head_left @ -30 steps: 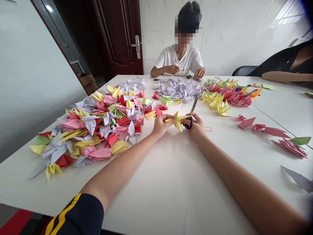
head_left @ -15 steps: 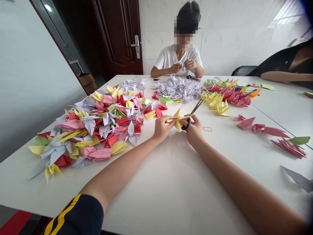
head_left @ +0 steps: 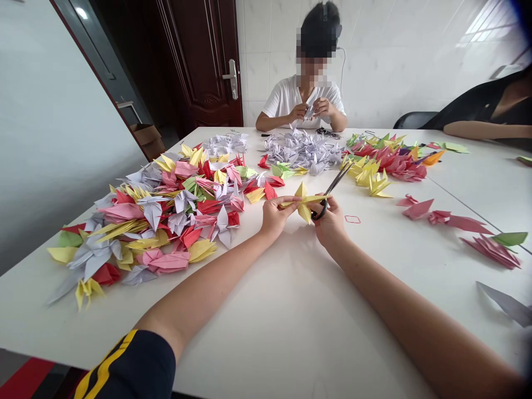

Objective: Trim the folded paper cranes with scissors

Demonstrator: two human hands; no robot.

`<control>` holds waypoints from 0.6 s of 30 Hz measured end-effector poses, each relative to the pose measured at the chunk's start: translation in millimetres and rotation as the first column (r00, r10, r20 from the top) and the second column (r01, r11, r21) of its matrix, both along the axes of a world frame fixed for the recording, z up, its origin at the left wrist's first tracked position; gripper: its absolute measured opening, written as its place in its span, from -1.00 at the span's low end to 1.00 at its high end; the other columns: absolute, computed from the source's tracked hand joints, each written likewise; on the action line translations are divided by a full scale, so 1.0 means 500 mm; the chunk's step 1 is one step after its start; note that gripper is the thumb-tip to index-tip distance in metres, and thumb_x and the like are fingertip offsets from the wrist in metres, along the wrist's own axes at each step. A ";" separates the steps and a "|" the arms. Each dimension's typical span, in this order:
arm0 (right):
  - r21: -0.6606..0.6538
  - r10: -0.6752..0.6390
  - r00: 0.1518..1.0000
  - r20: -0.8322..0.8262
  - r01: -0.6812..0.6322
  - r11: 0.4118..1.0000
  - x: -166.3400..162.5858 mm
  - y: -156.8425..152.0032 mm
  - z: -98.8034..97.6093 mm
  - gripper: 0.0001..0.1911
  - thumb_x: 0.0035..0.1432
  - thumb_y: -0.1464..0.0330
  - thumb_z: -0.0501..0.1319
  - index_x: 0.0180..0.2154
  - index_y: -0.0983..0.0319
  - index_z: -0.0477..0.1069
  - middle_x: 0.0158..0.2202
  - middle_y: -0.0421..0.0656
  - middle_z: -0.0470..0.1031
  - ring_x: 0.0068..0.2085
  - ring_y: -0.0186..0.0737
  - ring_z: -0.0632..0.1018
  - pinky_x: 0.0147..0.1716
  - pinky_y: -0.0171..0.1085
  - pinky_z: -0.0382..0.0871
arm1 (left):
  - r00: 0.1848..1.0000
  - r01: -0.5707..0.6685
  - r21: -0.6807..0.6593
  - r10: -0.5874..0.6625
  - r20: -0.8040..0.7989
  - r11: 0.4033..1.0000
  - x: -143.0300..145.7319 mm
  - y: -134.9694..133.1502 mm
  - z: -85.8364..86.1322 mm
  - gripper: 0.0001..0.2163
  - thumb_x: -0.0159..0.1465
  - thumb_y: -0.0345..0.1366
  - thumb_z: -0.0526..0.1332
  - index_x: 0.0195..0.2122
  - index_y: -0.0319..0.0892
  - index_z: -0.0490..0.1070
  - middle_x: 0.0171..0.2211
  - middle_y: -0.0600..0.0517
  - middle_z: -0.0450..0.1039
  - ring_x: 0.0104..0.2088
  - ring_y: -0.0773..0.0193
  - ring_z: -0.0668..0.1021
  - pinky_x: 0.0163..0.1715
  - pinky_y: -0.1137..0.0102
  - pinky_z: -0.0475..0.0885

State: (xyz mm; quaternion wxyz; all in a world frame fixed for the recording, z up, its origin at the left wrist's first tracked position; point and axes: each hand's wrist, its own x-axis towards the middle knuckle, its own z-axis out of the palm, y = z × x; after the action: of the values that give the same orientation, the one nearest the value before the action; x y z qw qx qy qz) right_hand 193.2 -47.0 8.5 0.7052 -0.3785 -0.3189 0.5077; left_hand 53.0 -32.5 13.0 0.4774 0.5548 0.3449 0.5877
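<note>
My left hand [head_left: 274,214] pinches a yellow folded paper crane [head_left: 305,203] just above the white table [head_left: 291,321]. My right hand [head_left: 331,220] grips the black handles of a pair of scissors [head_left: 332,188], whose blades point up and away to the right and stand slightly apart. The scissors' handles sit right beside the crane, and my two hands nearly touch around it. A small red loop [head_left: 352,219] lies on the table just right of my right hand.
A big heap of coloured paper cranes [head_left: 166,210] covers the table's left. White cranes [head_left: 301,151] and yellow and pink ones [head_left: 386,160] lie farther back. Pink and green pieces [head_left: 477,235] lie at right. A person in a white shirt [head_left: 310,100] sits opposite, folding; another arm [head_left: 486,128] rests far right.
The scissor blades have tilted from near upright to the right. My hands drew slightly closer together around the yellow crane. The person opposite lifted both hands off the table and holds paper.
</note>
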 end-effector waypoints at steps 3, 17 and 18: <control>0.024 0.002 1.000 0.019 -0.003 1.000 0.001 -0.001 0.004 -0.58 -0.33 0.47 0.47 -0.37 0.13 0.39 -0.48 -0.35 0.41 -0.53 -0.44 0.32 -0.56 -0.38 0.17 | 0.999 0.009 -0.011 -0.008 0.044 1.000 0.001 0.002 -0.002 -0.68 0.01 -0.08 0.47 -0.31 -0.20 0.66 -0.38 -0.03 0.62 -0.42 0.33 0.53 -0.37 0.44 0.44; 0.085 0.012 0.997 0.072 -0.019 0.996 0.001 -0.008 0.016 -0.60 -0.31 0.46 0.44 -0.35 0.12 0.39 -0.47 -0.35 0.41 -0.53 -0.43 0.31 -0.54 -0.36 0.17 | 0.995 -0.043 0.203 0.060 -0.077 0.978 0.002 -0.007 0.001 -0.78 0.16 -0.15 0.39 -0.27 -0.19 0.62 -0.29 -0.04 0.60 -0.27 0.27 0.59 -0.28 0.43 0.51; 0.093 0.013 0.997 0.073 -0.020 0.995 0.001 -0.008 0.017 -0.60 -0.31 0.46 0.44 -0.35 0.12 0.39 -0.47 -0.35 0.41 -0.52 -0.42 0.32 -0.54 -0.36 0.18 | 0.991 -0.056 0.237 0.083 -0.103 0.970 0.001 -0.010 0.002 -0.80 0.19 -0.17 0.37 -0.26 -0.18 0.62 -0.28 -0.05 0.59 -0.25 0.27 0.59 -0.26 0.43 0.51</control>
State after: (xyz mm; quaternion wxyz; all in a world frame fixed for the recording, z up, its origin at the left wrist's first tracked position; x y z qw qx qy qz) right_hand 193.6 -51.1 17.2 0.7059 -0.3605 -0.3706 0.4842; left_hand 53.7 -37.3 14.0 0.3678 0.6267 0.3189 0.6085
